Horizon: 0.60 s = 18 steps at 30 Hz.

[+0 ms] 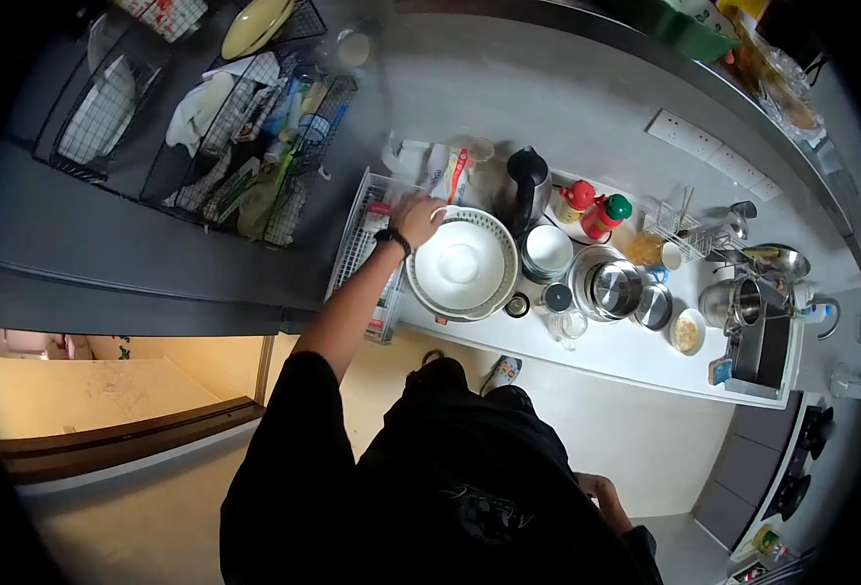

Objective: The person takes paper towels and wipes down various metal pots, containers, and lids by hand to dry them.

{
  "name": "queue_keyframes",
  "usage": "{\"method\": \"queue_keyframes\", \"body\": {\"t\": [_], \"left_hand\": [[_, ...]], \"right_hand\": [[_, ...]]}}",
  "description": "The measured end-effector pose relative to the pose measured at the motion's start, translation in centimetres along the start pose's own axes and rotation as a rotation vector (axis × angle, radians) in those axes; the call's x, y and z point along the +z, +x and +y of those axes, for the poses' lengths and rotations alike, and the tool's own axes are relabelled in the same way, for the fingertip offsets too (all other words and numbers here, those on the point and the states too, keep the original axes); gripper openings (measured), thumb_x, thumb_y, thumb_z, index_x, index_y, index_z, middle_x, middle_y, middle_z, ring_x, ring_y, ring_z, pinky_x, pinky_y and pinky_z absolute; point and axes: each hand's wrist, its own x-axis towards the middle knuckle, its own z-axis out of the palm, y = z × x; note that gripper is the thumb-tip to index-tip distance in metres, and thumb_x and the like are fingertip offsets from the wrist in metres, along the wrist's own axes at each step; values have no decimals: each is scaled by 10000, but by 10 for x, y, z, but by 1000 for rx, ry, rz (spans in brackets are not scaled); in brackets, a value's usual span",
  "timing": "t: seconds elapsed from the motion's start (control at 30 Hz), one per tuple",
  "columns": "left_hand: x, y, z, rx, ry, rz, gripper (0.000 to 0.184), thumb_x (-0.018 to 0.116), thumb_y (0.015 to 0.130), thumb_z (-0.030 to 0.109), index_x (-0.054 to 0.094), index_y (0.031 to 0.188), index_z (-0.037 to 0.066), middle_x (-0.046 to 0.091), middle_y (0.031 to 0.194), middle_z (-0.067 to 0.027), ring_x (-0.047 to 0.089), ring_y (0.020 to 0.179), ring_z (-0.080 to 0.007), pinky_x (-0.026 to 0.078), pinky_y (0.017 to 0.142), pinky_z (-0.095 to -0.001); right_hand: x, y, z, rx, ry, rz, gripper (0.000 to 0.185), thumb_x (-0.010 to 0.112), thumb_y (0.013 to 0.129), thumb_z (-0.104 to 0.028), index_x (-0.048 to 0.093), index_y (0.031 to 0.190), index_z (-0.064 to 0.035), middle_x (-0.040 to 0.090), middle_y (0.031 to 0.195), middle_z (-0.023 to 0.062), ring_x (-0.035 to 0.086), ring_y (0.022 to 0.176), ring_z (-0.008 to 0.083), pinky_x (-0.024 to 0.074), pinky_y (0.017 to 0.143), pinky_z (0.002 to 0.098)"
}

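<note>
A large white bowl (461, 261) with a dark patterned band round its rim stands at the left end of the white counter (645, 361). My left hand (418, 220), a dark band on its wrist, is closed on the bowl's upper left rim. Under that forearm is a white wire rack (354, 234) with small packets in it. Low at my right side hangs my right hand (603, 495), partly covered by my black shirt. Its fingers look loose and apart, and nothing shows in them.
A black kettle (528, 185), red bottles (596, 216), stacked bowls (547, 252), steel bowls (611, 285) and a glass mug (569, 329) stand right of the bowl. Further right are a small food bowl (687, 332) and a sink (764, 346). Wire baskets (245, 156) hang upper left.
</note>
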Motion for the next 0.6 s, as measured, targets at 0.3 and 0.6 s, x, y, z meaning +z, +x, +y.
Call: {"method": "queue_keyframes", "body": {"t": [0.3,0.6], "left_hand": [[67,118,0,-166,261,-216,346,530,956,393,761,1098,179,672,1262,-129,540,1302,-348,225,1144,-697],[66,160,-57,-67,-67,10,396,489,987,342,725,959,25,711,1029,-224,668,961,-447,527,883,-541]], "right_hand": [[31,-22,49,-408,19,424,566,634,925,-71,503,1475,-111,542,1357,125,551,1239,255,494,983,381],[45,-27,19,-564,669,337,690,715,951,-180,387,1551,-84,511,1479,103,475,1349,230,392,1118,384]]}}
